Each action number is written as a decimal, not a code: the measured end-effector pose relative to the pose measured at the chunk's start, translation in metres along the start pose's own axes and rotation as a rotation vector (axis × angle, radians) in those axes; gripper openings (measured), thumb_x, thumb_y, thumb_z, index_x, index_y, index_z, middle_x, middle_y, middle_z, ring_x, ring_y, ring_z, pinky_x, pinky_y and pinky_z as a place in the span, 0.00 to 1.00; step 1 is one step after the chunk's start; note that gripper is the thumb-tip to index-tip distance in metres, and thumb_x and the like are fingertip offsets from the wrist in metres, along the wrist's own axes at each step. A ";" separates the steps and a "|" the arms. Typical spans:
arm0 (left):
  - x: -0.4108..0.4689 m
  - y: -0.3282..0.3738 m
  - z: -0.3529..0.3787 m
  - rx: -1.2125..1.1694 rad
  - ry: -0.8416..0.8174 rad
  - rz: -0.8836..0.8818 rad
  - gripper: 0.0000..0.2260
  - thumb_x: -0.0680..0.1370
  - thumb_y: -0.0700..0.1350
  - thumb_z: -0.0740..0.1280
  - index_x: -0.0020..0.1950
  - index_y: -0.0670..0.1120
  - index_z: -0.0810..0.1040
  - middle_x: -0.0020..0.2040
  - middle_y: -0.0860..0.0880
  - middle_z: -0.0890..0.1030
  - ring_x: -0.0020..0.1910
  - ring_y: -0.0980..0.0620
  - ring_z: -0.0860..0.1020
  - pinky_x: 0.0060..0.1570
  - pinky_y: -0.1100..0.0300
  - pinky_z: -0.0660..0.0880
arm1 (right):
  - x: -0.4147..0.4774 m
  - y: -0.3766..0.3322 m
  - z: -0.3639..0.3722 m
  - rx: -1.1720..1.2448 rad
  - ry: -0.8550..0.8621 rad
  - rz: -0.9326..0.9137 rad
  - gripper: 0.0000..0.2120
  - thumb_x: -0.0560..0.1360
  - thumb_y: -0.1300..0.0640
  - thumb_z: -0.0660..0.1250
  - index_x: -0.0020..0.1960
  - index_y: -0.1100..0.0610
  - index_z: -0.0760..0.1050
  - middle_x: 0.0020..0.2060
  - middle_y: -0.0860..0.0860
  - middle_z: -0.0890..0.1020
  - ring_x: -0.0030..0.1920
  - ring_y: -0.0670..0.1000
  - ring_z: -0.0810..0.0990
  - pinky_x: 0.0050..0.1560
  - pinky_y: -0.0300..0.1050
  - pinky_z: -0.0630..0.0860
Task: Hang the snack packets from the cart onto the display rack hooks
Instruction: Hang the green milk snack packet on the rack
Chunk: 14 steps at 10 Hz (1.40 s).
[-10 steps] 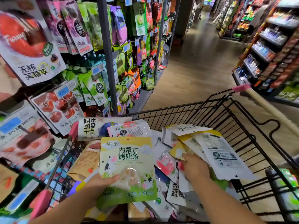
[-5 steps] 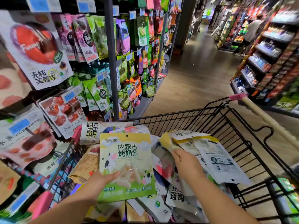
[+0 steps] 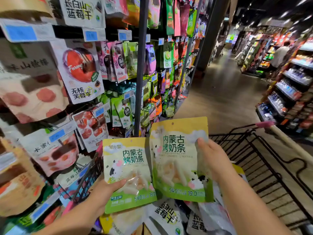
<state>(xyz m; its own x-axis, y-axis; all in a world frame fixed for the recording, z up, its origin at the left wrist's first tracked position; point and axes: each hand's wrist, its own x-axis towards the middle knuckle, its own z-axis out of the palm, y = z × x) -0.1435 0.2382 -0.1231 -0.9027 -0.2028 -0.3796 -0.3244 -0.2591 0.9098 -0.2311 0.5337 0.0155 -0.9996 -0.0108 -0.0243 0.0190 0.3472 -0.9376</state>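
Low centre, over the cart (image 3: 271, 168): second packet (image 3: 179, 160) up
Fresh off the pile (image 3: 169, 216), it's clamped in the fingers (image 3: 202, 143) of the right hand (image 3: 214, 161); left hand (image 3: 103, 194) grips the first packet (image 3: 128, 167). Hanging next, probably.

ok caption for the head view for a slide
Left hand holds one yellow-green packet, right hand a matching packet, over the cart beside the display rack.

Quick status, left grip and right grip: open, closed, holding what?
Left grip: holds the left yellow-green packet, lower corner.
Right grip: holds the right yellow-green packet, right edge.
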 end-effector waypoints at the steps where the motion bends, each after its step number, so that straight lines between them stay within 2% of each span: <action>1: -0.012 0.017 -0.010 -0.021 0.018 0.040 0.26 0.63 0.47 0.81 0.58 0.48 0.79 0.53 0.50 0.85 0.58 0.47 0.80 0.67 0.47 0.69 | 0.009 -0.007 0.015 0.074 -0.086 0.038 0.15 0.81 0.44 0.58 0.40 0.46 0.76 0.26 0.46 0.71 0.25 0.47 0.67 0.26 0.36 0.62; 2: -0.029 0.037 -0.015 -0.079 -0.019 0.066 0.22 0.63 0.50 0.80 0.54 0.49 0.80 0.50 0.53 0.85 0.53 0.52 0.81 0.61 0.52 0.72 | 0.014 -0.014 0.037 0.059 -0.215 0.039 0.12 0.81 0.44 0.59 0.49 0.50 0.76 0.44 0.50 0.84 0.43 0.49 0.82 0.47 0.42 0.79; 3: -0.040 0.049 -0.022 -0.120 0.019 0.103 0.11 0.71 0.47 0.75 0.50 0.53 0.77 0.45 0.58 0.83 0.53 0.54 0.77 0.59 0.58 0.69 | 0.018 -0.017 0.064 0.033 -0.278 0.064 0.14 0.77 0.40 0.62 0.49 0.50 0.77 0.53 0.55 0.83 0.55 0.58 0.82 0.59 0.58 0.77; 4: -0.052 0.055 -0.036 -0.078 0.074 0.097 0.22 0.65 0.58 0.78 0.54 0.55 0.76 0.51 0.60 0.80 0.60 0.53 0.74 0.66 0.56 0.63 | 0.018 -0.026 0.091 -0.007 -0.315 0.057 0.13 0.77 0.41 0.62 0.46 0.50 0.76 0.50 0.55 0.83 0.52 0.58 0.82 0.57 0.56 0.78; 5: -0.059 0.055 -0.049 -0.080 0.100 0.120 0.19 0.72 0.59 0.70 0.61 0.57 0.74 0.60 0.59 0.78 0.69 0.51 0.69 0.71 0.52 0.59 | 0.020 -0.034 0.116 -0.088 -0.320 0.058 0.13 0.81 0.46 0.59 0.43 0.51 0.74 0.36 0.49 0.79 0.37 0.50 0.77 0.40 0.45 0.74; 6: -0.067 0.055 -0.066 -0.008 0.220 0.062 0.32 0.75 0.64 0.58 0.75 0.50 0.63 0.75 0.51 0.66 0.75 0.47 0.61 0.74 0.49 0.56 | 0.019 -0.045 0.146 -0.143 -0.386 0.035 0.19 0.76 0.36 0.62 0.49 0.52 0.77 0.44 0.49 0.82 0.46 0.52 0.80 0.50 0.48 0.76; 7: -0.082 0.057 -0.081 0.149 0.330 0.088 0.36 0.73 0.66 0.53 0.76 0.48 0.63 0.75 0.52 0.65 0.74 0.47 0.63 0.72 0.54 0.59 | 0.020 -0.055 0.174 -0.204 -0.435 -0.029 0.28 0.75 0.34 0.60 0.63 0.55 0.75 0.59 0.53 0.80 0.60 0.57 0.77 0.62 0.50 0.72; 8: -0.100 0.063 -0.094 0.176 0.477 0.114 0.27 0.79 0.61 0.53 0.74 0.50 0.66 0.72 0.52 0.69 0.72 0.49 0.66 0.64 0.59 0.62 | 0.013 -0.071 0.199 -0.255 -0.463 -0.098 0.25 0.81 0.41 0.56 0.67 0.58 0.73 0.58 0.52 0.78 0.60 0.54 0.75 0.57 0.47 0.68; 9: -0.120 0.067 -0.110 0.193 0.639 0.068 0.23 0.82 0.58 0.51 0.73 0.49 0.68 0.71 0.49 0.71 0.70 0.48 0.68 0.58 0.59 0.62 | 0.006 -0.085 0.226 -0.290 -0.529 -0.185 0.21 0.82 0.44 0.55 0.63 0.58 0.75 0.57 0.50 0.78 0.58 0.53 0.75 0.53 0.45 0.67; 10: -0.139 0.067 -0.128 0.176 0.744 0.027 0.27 0.82 0.60 0.48 0.74 0.45 0.66 0.74 0.48 0.67 0.72 0.47 0.65 0.64 0.57 0.62 | -0.003 -0.099 0.250 -0.309 -0.599 -0.235 0.16 0.83 0.47 0.53 0.46 0.56 0.73 0.45 0.50 0.77 0.44 0.48 0.74 0.42 0.45 0.67; 11: -0.161 0.066 -0.138 0.196 0.828 0.005 0.29 0.82 0.60 0.48 0.73 0.42 0.66 0.73 0.46 0.68 0.71 0.46 0.66 0.60 0.57 0.63 | -0.017 -0.113 0.273 -0.287 -0.675 -0.289 0.15 0.83 0.48 0.53 0.46 0.54 0.74 0.43 0.50 0.77 0.43 0.48 0.74 0.43 0.45 0.68; 12: -0.185 0.063 -0.144 0.127 0.859 0.081 0.24 0.80 0.59 0.55 0.72 0.47 0.70 0.67 0.53 0.73 0.67 0.50 0.70 0.59 0.59 0.62 | -0.032 -0.126 0.293 -0.281 -0.716 -0.349 0.18 0.83 0.48 0.55 0.62 0.57 0.76 0.56 0.52 0.79 0.55 0.54 0.76 0.51 0.44 0.67; 13: -0.210 0.065 -0.148 0.041 0.869 0.142 0.13 0.79 0.54 0.62 0.62 0.53 0.76 0.54 0.62 0.77 0.56 0.56 0.75 0.58 0.60 0.65 | -0.048 -0.142 0.311 -0.257 -0.780 -0.418 0.16 0.83 0.49 0.55 0.59 0.57 0.77 0.51 0.52 0.79 0.50 0.53 0.74 0.47 0.44 0.65; 14: -0.233 0.066 -0.154 -0.002 0.943 0.149 0.07 0.77 0.56 0.66 0.52 0.57 0.79 0.49 0.63 0.81 0.51 0.61 0.77 0.56 0.58 0.68 | -0.067 -0.160 0.327 -0.288 -0.810 -0.498 0.19 0.83 0.49 0.54 0.51 0.64 0.74 0.47 0.58 0.79 0.43 0.53 0.73 0.42 0.48 0.66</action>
<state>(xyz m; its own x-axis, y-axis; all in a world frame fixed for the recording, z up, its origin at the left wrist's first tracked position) 0.0885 0.1232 -0.0008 -0.3349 -0.9111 -0.2401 -0.2238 -0.1705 0.9596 -0.1607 0.1721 0.0541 -0.5754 -0.8177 0.0191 -0.5126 0.3423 -0.7874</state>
